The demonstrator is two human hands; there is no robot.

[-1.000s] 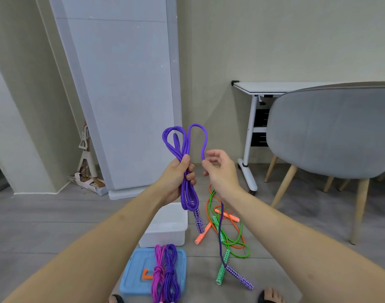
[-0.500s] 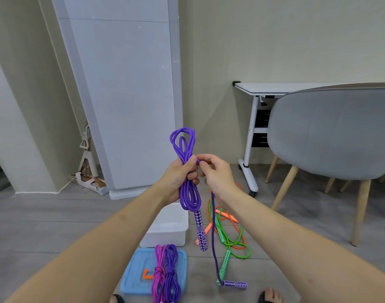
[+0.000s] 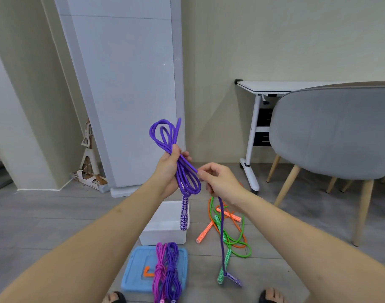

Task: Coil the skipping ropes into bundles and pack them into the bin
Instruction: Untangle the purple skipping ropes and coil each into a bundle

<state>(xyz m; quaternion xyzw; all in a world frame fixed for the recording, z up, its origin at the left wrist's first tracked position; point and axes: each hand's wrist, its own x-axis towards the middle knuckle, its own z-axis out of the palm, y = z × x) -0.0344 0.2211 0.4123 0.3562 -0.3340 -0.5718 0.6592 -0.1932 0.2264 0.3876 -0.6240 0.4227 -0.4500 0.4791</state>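
Purple rope [image 3: 182,171]: I judge it light, soft and limp; braided cord, loops held above the floor.
Left hand [image 3: 168,169]: I keep it curled around the middle of the loops.
Right hand [image 3: 217,180]: it pinches the free strand beside the loops; best to hold there.
Handle [image 3: 184,213]: stiff, patterned, hanging over the white bin [image 3: 165,232].
Tied bundles [image 3: 166,270]: lying on the blue lid [image 3: 132,272].
Green and orange ropes [image 3: 228,232]: loose on the floor.

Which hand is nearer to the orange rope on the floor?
Right. The right hand hangs just above the orange rope, pinching the purple strand; the left hand grips the purple coil farther left, over the white bin.
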